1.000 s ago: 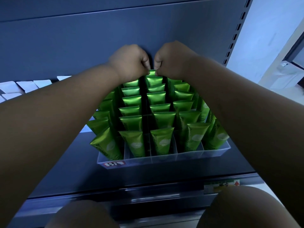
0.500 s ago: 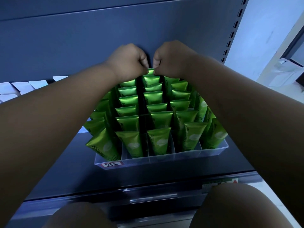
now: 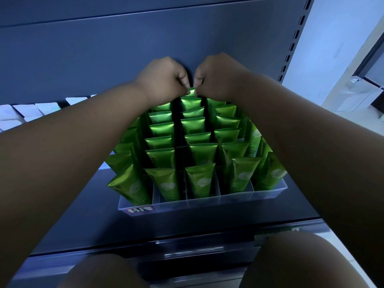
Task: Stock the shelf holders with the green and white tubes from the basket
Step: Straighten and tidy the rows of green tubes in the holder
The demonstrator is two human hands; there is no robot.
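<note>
A clear plastic shelf holder (image 3: pixel 199 202) with dividers stands on the dark shelf, its lanes filled with several upright green tubes (image 3: pixel 200 179). At the very back of the middle lane, my left hand (image 3: pixel 164 80) and my right hand (image 3: pixel 218 76) both pinch the top edge of the rearmost green tube (image 3: pixel 191 92), one hand at each corner. Their fingers are curled, knuckles close together. The lower part of that tube is hidden behind the tubes in front. The basket is out of view.
The shelf's dark back panel (image 3: pixel 145 48) rises just behind my hands. White packets (image 3: pixel 31 110) lie on the shelf to the left. The shelf's front rail (image 3: pixel 187 244) runs below, and my knees (image 3: pixel 301 260) fill the bottom. A pale wall stands at the right.
Both hands keep their pinch on the rearmost tube; they and the view have barely shifted.
</note>
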